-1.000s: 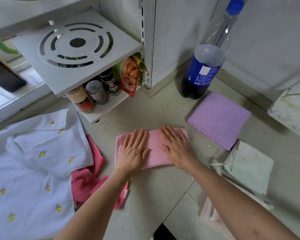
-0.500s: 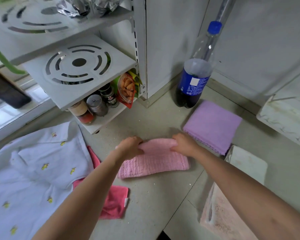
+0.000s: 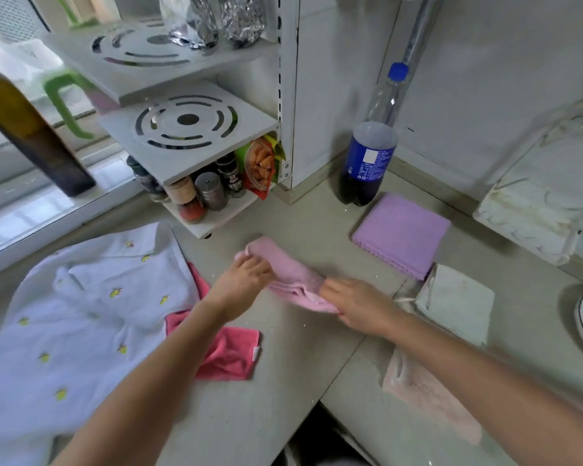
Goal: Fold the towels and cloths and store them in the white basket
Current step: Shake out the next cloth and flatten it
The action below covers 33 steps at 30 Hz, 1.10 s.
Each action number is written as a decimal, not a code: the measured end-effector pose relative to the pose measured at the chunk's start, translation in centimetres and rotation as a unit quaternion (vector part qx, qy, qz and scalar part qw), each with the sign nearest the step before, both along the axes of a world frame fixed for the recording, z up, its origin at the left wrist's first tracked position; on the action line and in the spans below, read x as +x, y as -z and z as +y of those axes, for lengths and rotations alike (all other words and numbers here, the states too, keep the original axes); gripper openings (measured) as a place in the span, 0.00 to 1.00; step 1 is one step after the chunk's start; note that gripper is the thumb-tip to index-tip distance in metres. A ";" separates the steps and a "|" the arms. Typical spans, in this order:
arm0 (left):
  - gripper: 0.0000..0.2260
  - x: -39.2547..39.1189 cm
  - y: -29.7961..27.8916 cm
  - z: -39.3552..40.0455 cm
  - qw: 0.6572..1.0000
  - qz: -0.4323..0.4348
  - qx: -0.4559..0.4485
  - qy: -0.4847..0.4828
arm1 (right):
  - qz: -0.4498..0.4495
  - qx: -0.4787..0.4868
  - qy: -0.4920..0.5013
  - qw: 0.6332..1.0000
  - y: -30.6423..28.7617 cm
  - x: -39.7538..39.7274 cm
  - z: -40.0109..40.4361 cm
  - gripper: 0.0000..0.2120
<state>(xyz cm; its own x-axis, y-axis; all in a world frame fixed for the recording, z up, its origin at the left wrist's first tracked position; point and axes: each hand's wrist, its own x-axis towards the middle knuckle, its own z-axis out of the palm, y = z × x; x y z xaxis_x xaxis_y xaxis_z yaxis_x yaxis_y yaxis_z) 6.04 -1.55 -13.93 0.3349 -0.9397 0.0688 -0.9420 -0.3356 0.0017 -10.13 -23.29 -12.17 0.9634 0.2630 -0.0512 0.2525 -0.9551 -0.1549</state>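
On the bench (image 3: 283, 415) we see a white garment (image 3: 64, 324) with yellow motifs spread at the left, overlapping a red cloth (image 3: 229, 358). A folded lilac cloth (image 3: 401, 233) lies beside a cola bottle (image 3: 367, 163). At centre, our left hand (image 3: 239, 284) and right hand (image 3: 357, 307) each pinch an end of the pink towel (image 3: 283, 270), both grips grasping it just above the bench.

Home kitchen: countertop (image 3: 283, 398), spice jars (image 3: 196, 193) on rack (image 3: 186, 129), cola bottle (image 3: 367, 163).
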 end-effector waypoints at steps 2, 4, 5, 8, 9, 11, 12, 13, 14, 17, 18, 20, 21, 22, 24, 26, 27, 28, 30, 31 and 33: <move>0.21 -2.5 2.1 2.0 0.997 0.015 0.073 0.000 | 0.077 -0.022 -0.015 0.997 2.2 -1.7 1.9 0.21; 0.28 -4.5 3.0 3.1 0.993 0.057 0.101 -0.030 | 0.104 -0.042 -0.024 0.993 3.7 -3.2 2.9 0.22; 0.29 -5.1 3.0 3.2 0.992 0.074 0.095 -0.036 | 0.112 -0.046 -0.020 0.992 3.9 -3.5 3.0 0.23; 0.30 -6.2 2.1 2.7 0.991 0.125 0.056 -0.010 | 0.089 -0.061 -0.047 0.993 3.9 -4.0 2.1 0.34; 0.31 -6.6 1.9 2.4 0.987 0.150 0.060 -0.003 | 0.078 -0.078 -0.056 0.992 3.7 -4.0 1.8 0.36; 0.33 -7.2 2.0 1.5 0.982 0.174 0.076 0.003 | 0.043 -0.104 -0.050 0.992 3.6 -4.1 1.1 0.37; 0.34 -7.6 2.0 1.1 0.979 0.186 0.085 0.005 | 0.028 -0.109 -0.045 0.993 3.7 -4.2 0.8 0.35; 0.36 -7.9 2.3 0.7 0.975 0.205 0.090 0.005 | 0.021 -0.107 -0.038 0.993 3.7 -4.2 0.7 0.33; 0.38 -8.3 2.4 0.5 0.970 0.225 0.094 0.002 | 0.009 -0.102 -0.033 0.994 4.0 -4.2 0.5 0.31; 0.40 -9.3 3.2 0.2 0.964 0.252 0.084 -0.027 | 0.027 -0.042 -0.003 0.999 3.8 -3.8 0.5 0.24; 0.40 -9.7 3.0 0.1 0.963 0.257 0.074 -0.040 | 0.050 -0.010 0.018 0.999 3.2 -3.6 0.7 0.18; 0.39 -10.3 2.5 0.1 0.954 0.283 0.065 -0.067 | 0.090 0.035 0.060 0.994 1.8 -3.1 1.0 0.06; 0.37 -10.5 2.2 0.1 0.947 0.303 0.062 -0.085 | 0.089 0.052 0.073 0.992 1.1 -2.8 1.2 0.04; 0.33 -10.7 1.7 0.1 0.939 0.323 0.053 -0.102 | 0.089 0.074 0.087 0.989 0.3 -2.6 1.5 0.03; 0.18 -10.9 1.3 0.4 0.913 0.381 0.003 -0.144 | 0.090 0.124 0.106 0.983 -0.9 -1.8 2.0 0.03; 0.11 -11.0 0.9 0.8 0.872 0.447 -0.050 -0.193 | 0.103 0.171 0.123 0.972 -1.8 -0.7 2.5 0.03; 0.11 -11.0 1.0 1.1 0.852 0.474 -0.062 -0.215 | 0.107 0.191 0.128 0.967 -2.1 0.0 2.8 0.03; 0.11 -10.9 0.9 1.3 0.835 0.493 -0.071 -0.234 | 0.112 0.210 0.130 0.963 -2.3 0.8 3.1 0.02; 0.12 -10.6 0.9 1.7 0.803 0.518 -0.093 -0.280 | 0.131 0.252 0.134 0.949 -2.4 2.4 3.5 0.03; 0.14 -10.4 1.0 1.8 0.792 0.519 -0.106 -0.303 | 0.150 0.267 0.138 0.942 -2.3 3.1 3.6 0.05; 0.13 -9.8 1.1 1.8 0.779 0.518 -0.121 -0.332 | 0.193 0.283 0.146 0.928 -2.1 4.1 3.6 0.08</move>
